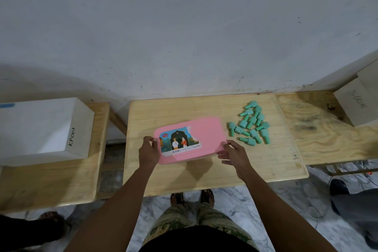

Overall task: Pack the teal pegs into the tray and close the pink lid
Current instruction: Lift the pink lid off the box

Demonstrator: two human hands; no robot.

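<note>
A pink lid (206,137) with a colourful sticker covers the tray in the middle of the wooden table (204,176). The tray itself is hidden under it. My left hand (149,152) grips the lid's near left corner. My right hand (235,154) holds its near right edge, thumb on top. The lid looks slightly blurred and tilted. Several teal pegs (251,125) lie in a loose heap on the table, to the right of the lid and apart from it.
A white box marked KP003 (41,129) stands on a bench at the left. Another labelled white box (356,104) sits on the plywood board at the right. A grey wall runs behind the table. Other people's feet show at the left and right floor edges.
</note>
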